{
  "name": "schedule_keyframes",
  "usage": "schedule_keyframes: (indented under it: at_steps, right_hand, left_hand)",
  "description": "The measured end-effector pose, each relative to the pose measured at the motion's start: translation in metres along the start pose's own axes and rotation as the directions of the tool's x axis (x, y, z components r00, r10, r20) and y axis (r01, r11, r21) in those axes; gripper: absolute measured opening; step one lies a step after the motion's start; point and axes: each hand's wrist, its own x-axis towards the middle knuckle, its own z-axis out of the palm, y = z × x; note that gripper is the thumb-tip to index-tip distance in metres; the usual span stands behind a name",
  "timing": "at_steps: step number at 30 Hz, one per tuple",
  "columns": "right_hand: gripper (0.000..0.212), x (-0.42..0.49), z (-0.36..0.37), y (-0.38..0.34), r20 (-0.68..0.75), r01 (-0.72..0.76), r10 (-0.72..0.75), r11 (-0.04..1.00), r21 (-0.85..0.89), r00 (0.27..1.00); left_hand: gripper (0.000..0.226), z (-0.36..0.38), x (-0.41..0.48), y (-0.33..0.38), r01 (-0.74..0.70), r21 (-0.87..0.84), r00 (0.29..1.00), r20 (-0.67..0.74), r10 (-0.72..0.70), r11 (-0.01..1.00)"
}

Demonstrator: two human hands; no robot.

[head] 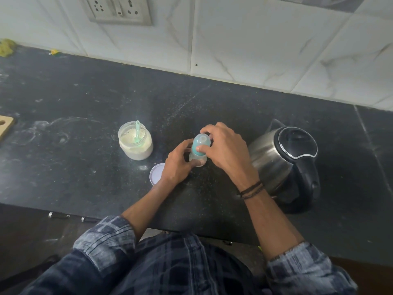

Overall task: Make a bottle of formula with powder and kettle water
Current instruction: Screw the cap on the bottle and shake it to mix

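Observation:
A small clear baby bottle [198, 160] with a teal cap [201, 144] stands on the black counter [85, 103]. My left hand [177, 161] grips the bottle's body from the left. My right hand [225, 149] holds the teal cap from above and the right, fingers curled round it. To the left stands an open jar of pale powder [136, 143] with a green scoop [137, 130] stuck in it. A steel kettle [280, 158] with a black lid and handle stands at the right, close to my right wrist.
A round white jar lid [156, 173] lies flat beside my left wrist. A wooden board corner [5, 125] shows at the far left edge. The tiled wall carries a socket panel [118, 9] behind the counter. Powder smears mark the counter's left half.

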Motion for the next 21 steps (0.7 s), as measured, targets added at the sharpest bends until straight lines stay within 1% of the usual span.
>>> schedule_keyframes:
  at_steps: [3,8,12,16,19,21]
  right_hand:
    - [0.054,-0.0008,-0.0036,-0.0005,-0.003,0.001,-0.001,1.000,-0.005,1.000]
    - [0.044,-0.0012,0.0003,-0.0030,0.001,-0.009,0.009,0.999,-0.034,1.000]
    - [0.057,-0.0029,-0.0038,-0.0031,0.004,-0.012,0.012,0.999,-0.031,1.000]
    - [0.049,-0.0044,0.0006,-0.0020,0.015,0.002,-0.002,0.999,-0.043,1.000]
    - [0.055,-0.0044,-0.0011,-0.0014,0.021,-0.009,0.010,0.999,-0.046,1.000]
    - [0.055,-0.0049,-0.0016,-0.0019,0.028,0.003,-0.001,0.998,-0.064,1.000]
  left_hand:
    - [0.060,0.0007,0.0003,-0.0008,-0.002,0.002,1.000,-0.001,0.002,1.000]
    - [0.061,0.0001,0.0009,-0.0012,-0.009,0.003,1.000,0.007,0.009,1.000]
    - [0.062,0.0011,0.0011,-0.0026,-0.015,0.006,1.000,0.001,0.015,1.000]
    - [0.063,0.0004,0.0025,-0.0019,-0.015,0.008,1.000,0.003,0.015,1.000]
    - [0.064,-0.0005,0.0017,-0.0017,-0.006,0.006,1.000,0.005,0.006,1.000]
    - [0.064,-0.0005,0.0013,-0.0015,-0.002,0.006,1.000,0.005,0.002,1.000]
